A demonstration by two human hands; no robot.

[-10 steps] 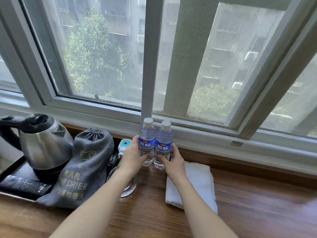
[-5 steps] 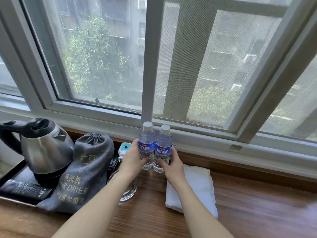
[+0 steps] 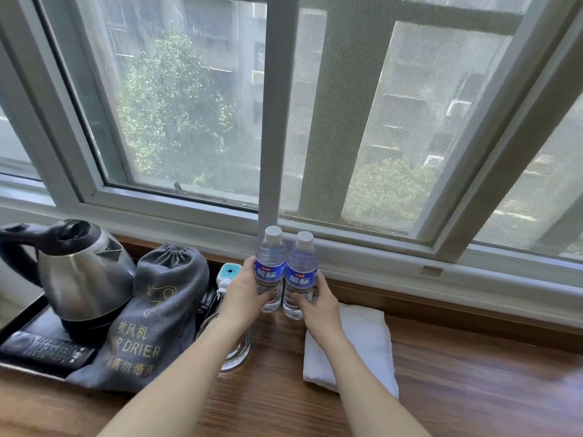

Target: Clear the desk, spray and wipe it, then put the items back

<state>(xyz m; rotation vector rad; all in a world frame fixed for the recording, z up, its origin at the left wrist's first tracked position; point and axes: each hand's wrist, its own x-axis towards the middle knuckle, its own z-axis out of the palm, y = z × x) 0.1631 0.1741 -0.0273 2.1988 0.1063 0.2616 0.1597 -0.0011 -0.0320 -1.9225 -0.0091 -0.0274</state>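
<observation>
Two clear water bottles with blue labels and white caps stand side by side at the back of the wooden desk (image 3: 457,389), by the window sill. My left hand (image 3: 244,293) grips the left bottle (image 3: 270,263) around its lower half. My right hand (image 3: 318,302) grips the right bottle (image 3: 301,269) the same way. A folded white cloth (image 3: 362,342) lies on the desk under my right forearm. A spray bottle's white and teal head (image 3: 227,274) shows just left of my left hand.
A steel kettle (image 3: 82,272) and a black remote (image 3: 44,350) sit on a black tray (image 3: 19,316) at the left. A grey hair-drier bag (image 3: 157,313) leans beside them. A clear glass (image 3: 236,348) stands under my left forearm. The window frame (image 3: 347,257) runs along the back.
Both hands stay around the two bottles, which remain upright and close together. The bottles seem to have shifted slightly back toward the sill; the view has tilted a little.
</observation>
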